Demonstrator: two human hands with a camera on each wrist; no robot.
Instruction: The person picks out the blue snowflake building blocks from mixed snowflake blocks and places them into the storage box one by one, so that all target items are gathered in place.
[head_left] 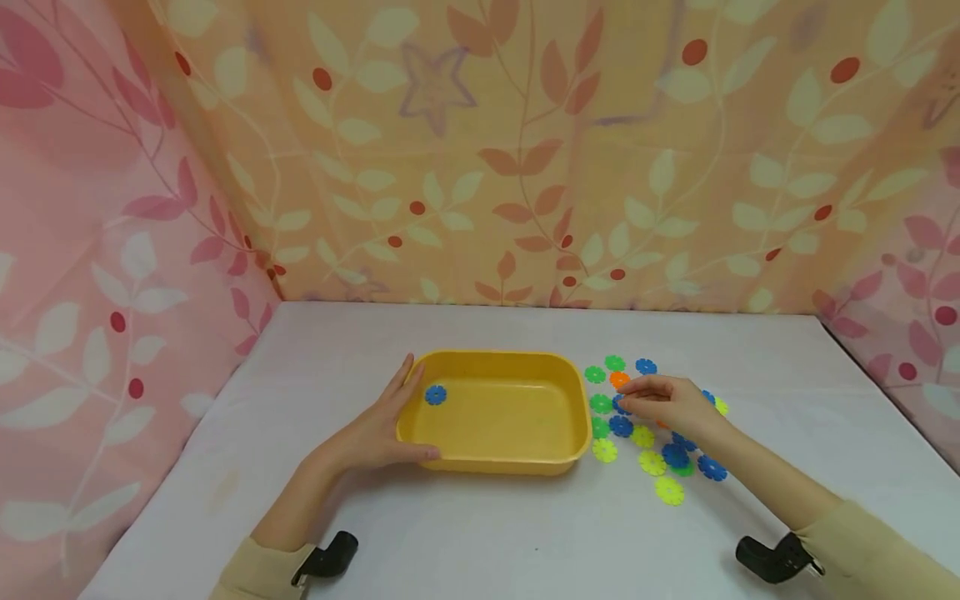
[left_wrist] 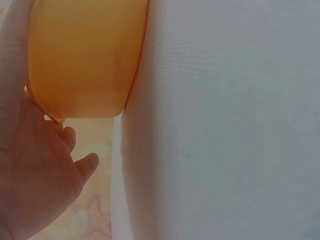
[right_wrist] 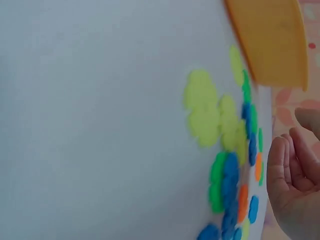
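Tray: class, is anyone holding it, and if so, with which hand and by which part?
The left hand holds the tray by its left end. The right hand holds nothing visible.

The tray [head_left: 495, 417] is showing plain yellow, its flower disc [head_left: 436, 395] blue; the loose discs [head_left: 670, 491] are mixing green, blue, orange and lime. White is covering the counter [head_left: 480, 533], while pale leaves [head_left: 662, 172] and red dots [head_left: 694, 52] are patterning the peach backdrop [head_left: 491, 92].
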